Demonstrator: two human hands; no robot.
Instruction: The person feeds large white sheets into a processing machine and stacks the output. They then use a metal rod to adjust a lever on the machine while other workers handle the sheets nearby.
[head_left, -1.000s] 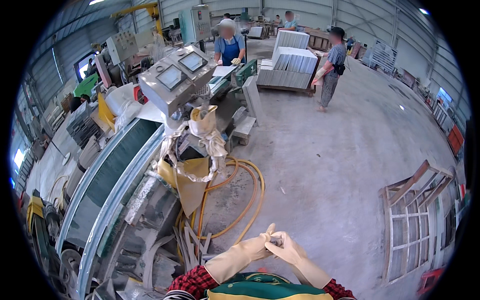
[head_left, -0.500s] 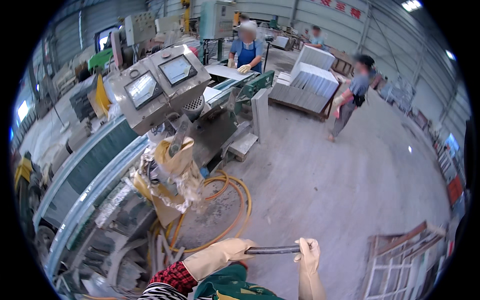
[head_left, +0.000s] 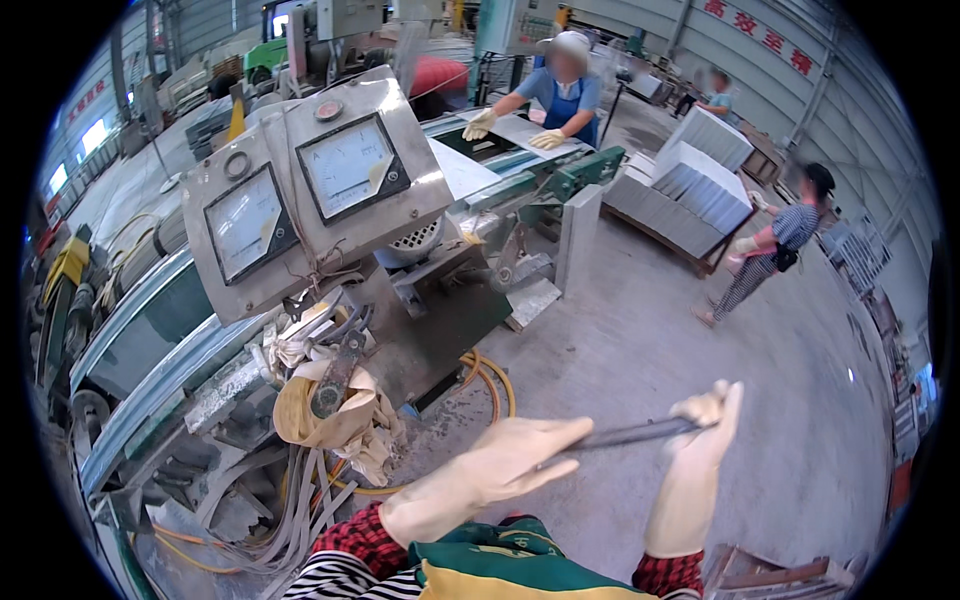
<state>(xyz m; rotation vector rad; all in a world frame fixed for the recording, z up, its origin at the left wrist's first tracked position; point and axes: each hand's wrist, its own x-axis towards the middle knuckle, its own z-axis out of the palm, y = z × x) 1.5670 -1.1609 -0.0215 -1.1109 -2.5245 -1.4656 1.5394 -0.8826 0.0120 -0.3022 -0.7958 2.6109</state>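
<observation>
A dark, slim rod (head_left: 640, 433) spans between my two gloved hands above the floor, slightly smeared by motion. My left hand (head_left: 515, 455) has its end between the stretched fingers and the thumb; how firmly it grips is hard to tell. Around the other end my right hand (head_left: 708, 428) is closed, with some fingers pointing up. Both hands wear long cream rubber gloves. What kind of rod this is does not show.
A steel control box (head_left: 310, 190) with two gauges stands at left over a green conveyor machine (head_left: 150, 350). Yellow hoses (head_left: 495, 385) lie beside it. A co-worker (head_left: 565, 95) handles a slab; another person (head_left: 790, 235) stands by stacked slabs (head_left: 690, 190). A frame (head_left: 770, 578) lies lower right.
My hands have risen with the rod, the right one also moving rightward. My left fingers have straightened. The view has shifted, and the control box looks closer. The co-worker's arms reach out over the slab.
</observation>
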